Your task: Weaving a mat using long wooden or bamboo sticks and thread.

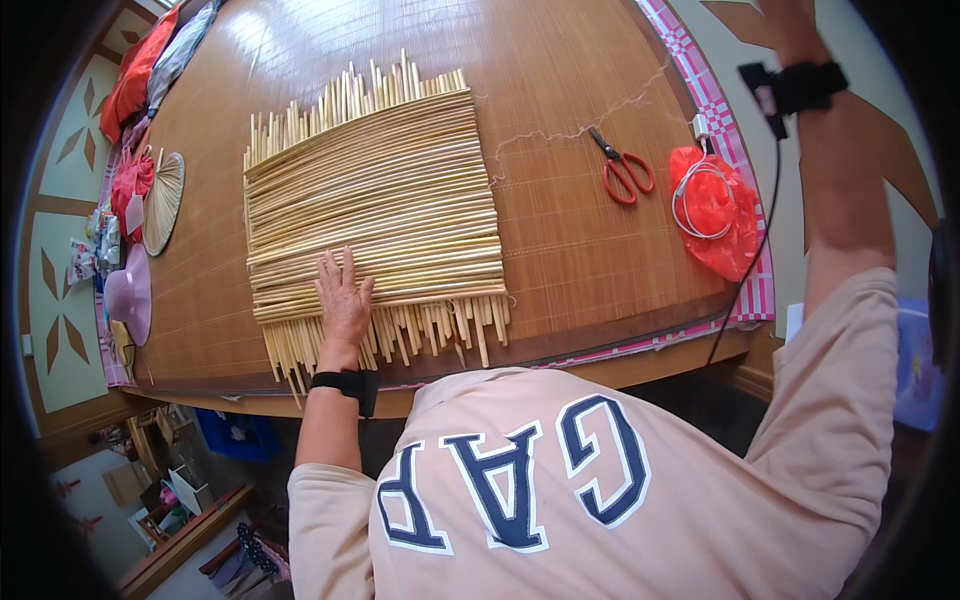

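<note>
Resting unclenched, the left hand (345, 302) is touching the stick panel (375, 205) lying toward ten o'clock. Scissors (612, 154) are lying at the panel's three o'clock. The cropped right hand (788, 22) is showing toward two o'clock; I cannot tell its grip.

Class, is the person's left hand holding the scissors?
No, the left hand is on the sticks, while the scissors lie apart, to the right.

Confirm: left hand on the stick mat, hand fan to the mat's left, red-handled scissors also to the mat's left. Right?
Not quite: the red-handled scissors lie to the right of the stick mat, as the head view shows. The left hand is on the mat, and the hand fan is to the mat's left.
</note>
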Demonstrator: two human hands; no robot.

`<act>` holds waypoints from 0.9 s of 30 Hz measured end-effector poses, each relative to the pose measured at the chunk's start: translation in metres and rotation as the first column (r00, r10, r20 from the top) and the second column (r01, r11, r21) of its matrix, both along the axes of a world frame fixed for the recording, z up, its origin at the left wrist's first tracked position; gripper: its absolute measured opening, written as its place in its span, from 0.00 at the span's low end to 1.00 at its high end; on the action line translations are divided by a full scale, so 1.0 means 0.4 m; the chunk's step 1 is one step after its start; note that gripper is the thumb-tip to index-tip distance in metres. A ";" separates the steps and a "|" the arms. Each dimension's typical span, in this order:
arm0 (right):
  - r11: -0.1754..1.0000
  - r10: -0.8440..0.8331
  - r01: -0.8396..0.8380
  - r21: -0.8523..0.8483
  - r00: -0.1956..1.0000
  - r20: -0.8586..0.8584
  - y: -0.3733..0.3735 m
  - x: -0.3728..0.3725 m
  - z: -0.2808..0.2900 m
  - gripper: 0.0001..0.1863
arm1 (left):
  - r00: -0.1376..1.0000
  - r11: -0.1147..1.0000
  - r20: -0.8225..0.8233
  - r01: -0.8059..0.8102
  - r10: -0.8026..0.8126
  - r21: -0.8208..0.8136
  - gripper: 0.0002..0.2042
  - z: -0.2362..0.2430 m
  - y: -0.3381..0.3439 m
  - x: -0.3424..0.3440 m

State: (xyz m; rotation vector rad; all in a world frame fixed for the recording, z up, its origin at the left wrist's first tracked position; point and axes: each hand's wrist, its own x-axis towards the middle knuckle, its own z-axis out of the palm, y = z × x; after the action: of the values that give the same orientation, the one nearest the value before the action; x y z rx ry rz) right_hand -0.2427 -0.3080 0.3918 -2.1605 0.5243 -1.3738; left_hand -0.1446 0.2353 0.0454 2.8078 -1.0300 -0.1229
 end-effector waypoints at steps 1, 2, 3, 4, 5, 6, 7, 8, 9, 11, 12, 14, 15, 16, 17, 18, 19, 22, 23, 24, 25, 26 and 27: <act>0.998 -0.012 0.013 0.055 1.000 -0.019 0.006 0.019 -0.107 0.08 | 0.998 0.998 0.013 -0.060 0.060 -0.003 0.29 -0.011 -0.011 -0.017; 0.983 0.162 -0.156 0.100 0.985 -0.051 0.010 0.019 -0.215 0.08 | 0.993 0.993 0.025 -0.117 0.118 -0.008 0.29 -0.021 -0.023 -0.030; 0.986 0.136 -0.108 0.126 0.960 -0.243 0.138 0.064 -0.332 0.08 | 0.980 0.973 0.041 -0.197 0.193 0.122 0.30 -0.020 0.033 -0.058; 0.976 0.207 -0.174 0.129 0.923 -0.323 0.202 0.038 -0.401 0.06 | 0.981 0.974 0.031 -0.192 0.189 0.119 0.30 -0.021 0.026 -0.063; 0.861 0.437 -0.331 0.387 0.870 -0.228 0.195 0.026 -0.513 0.07 | 0.983 0.977 0.063 -0.177 0.170 0.117 0.30 -0.022 0.011 -0.065; 0.847 0.484 -0.350 0.401 0.819 -0.307 0.294 -0.004 -0.560 0.08 | 0.981 0.976 0.093 -0.179 0.168 0.125 0.30 -0.027 0.016 -0.069; 0.847 0.531 -0.479 0.231 0.781 -0.329 0.333 -0.036 -0.651 0.08 | 0.984 0.977 0.066 -0.171 0.163 0.130 0.30 -0.026 0.001 -0.065; 0.619 0.718 -0.453 0.641 0.657 -0.228 0.427 -0.075 -0.672 0.07 | 0.984 0.975 0.060 -0.176 0.169 0.137 0.30 -0.031 0.004 -0.066; 0.494 0.788 -0.448 0.745 0.593 -0.167 0.493 -0.110 -0.692 0.06 | 0.983 0.977 0.077 -0.176 0.167 0.124 0.30 -0.033 -0.002 -0.067; 0.268 0.858 -0.335 0.903 0.510 -0.066 0.583 -0.151 -0.736 0.06 | 0.982 0.978 0.094 -0.175 0.165 0.116 0.30 -0.027 -0.008 -0.070; 0.266 0.856 -0.331 0.905 0.512 -0.064 0.611 -0.161 -0.769 0.06 | 0.981 0.974 0.079 -0.188 0.179 0.126 0.30 -0.022 -0.010 -0.072; 0.218 0.840 -0.362 0.906 0.543 0.015 0.645 -0.170 -0.829 0.06 | 0.980 0.971 0.064 -0.197 0.190 0.134 0.30 -0.018 -0.014 -0.073; 0.215 0.840 -0.362 0.907 0.542 0.017 0.651 -0.167 -0.848 0.06 | 0.979 0.970 0.062 -0.201 0.194 0.137 0.30 -0.018 -0.013 -0.073; 0.210 0.819 -0.370 0.905 0.571 0.044 0.655 -0.165 -0.864 0.06 | 0.979 0.969 0.060 -0.203 0.196 0.141 0.30 -0.018 -0.012 -0.073; 0.205 0.797 -0.377 0.903 0.601 0.070 0.656 -0.166 -0.879 0.06 | 0.979 0.969 0.059 -0.202 0.196 0.143 0.30 -0.019 -0.012 -0.074; 0.206 0.798 -0.378 0.903 0.599 0.069 0.658 -0.165 -0.883 0.06 | 0.978 0.970 0.065 -0.205 0.198 0.129 0.31 -0.017 -0.010 -0.075; 0.198 0.796 -0.379 0.904 0.601 0.078 0.658 -0.163 -0.886 0.06 | 0.977 0.971 0.070 -0.207 0.200 0.116 0.31 -0.016 -0.009 -0.076; 0.184 0.801 -0.364 0.913 0.594 0.075 0.654 -0.159 -0.886 0.06 | 0.975 0.971 0.058 -0.218 0.213 0.101 0.32 -0.014 -0.008 -0.076; 0.178 0.809 -0.348 0.920 0.585 0.065 0.652 -0.159 -0.883 0.05 | 0.975 0.971 0.057 -0.219 0.214 0.101 0.32 -0.014 -0.008 -0.078; 0.178 0.810 -0.349 0.920 0.583 0.065 0.652 -0.159 -0.880 0.05 | 0.975 0.971 0.064 -0.220 0.214 0.096 0.32 -0.014 -0.009 -0.078; 0.201 0.811 -0.345 0.917 0.584 0.042 0.651 -0.159 -0.877 0.05 | 0.974 0.971 0.071 -0.221 0.216 0.090 0.32 -0.014 -0.010 -0.079; 0.225 0.811 -0.342 0.913 0.584 0.019 0.651 -0.158 -0.873 0.05 | 0.973 0.971 0.072 -0.224 0.218 0.089 0.32 -0.014 -0.010 -0.081; 0.225 0.813 -0.344 0.912 0.583 0.020 0.653 -0.157 -0.869 0.05 | 0.974 0.969 0.061 -0.224 0.218 0.105 0.32 -0.011 -0.010 -0.082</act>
State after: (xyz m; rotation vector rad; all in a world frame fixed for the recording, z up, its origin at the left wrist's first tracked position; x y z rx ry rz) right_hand -0.3054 -0.0467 0.0440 -1.4613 0.3168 0.0216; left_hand -0.1772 0.2314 0.0411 3.0179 -0.7324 -0.0892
